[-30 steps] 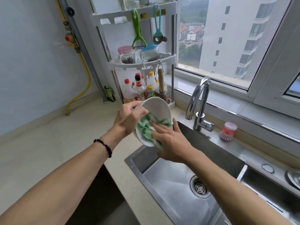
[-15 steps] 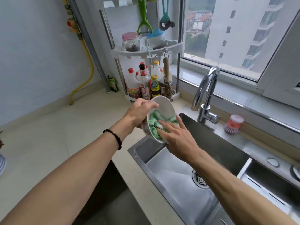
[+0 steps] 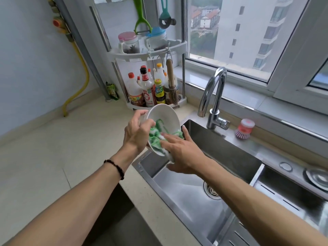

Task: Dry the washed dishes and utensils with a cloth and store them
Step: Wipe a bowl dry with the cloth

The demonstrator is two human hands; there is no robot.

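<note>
A white bowl (image 3: 164, 115) is held tilted on edge above the left end of the steel sink (image 3: 191, 197). My left hand (image 3: 137, 133) grips its left rim, thumb inside and fingers behind. A green and white cloth (image 3: 156, 137) lies bunched in the lower part of the bowl. My right hand (image 3: 181, 152) presses the cloth against the bowl with straight fingers, its thumb over the bowl's right rim. The bowl's bottom edge is hidden by the hands.
A tap (image 3: 213, 96) stands behind the sink, with a pink dish brush (image 3: 244, 129) to its right. A corner rack (image 3: 149, 52) with sauce bottles (image 3: 148, 91), jars and hanging tools stands behind the bowl. The beige counter (image 3: 53, 148) stretches left. A drain (image 3: 212, 189) sits in the basin.
The view has tipped down, so the rack sits higher in frame. My right hand has slid the cloth down to the bowl's lower rim. My left hand has kept its grip.
</note>
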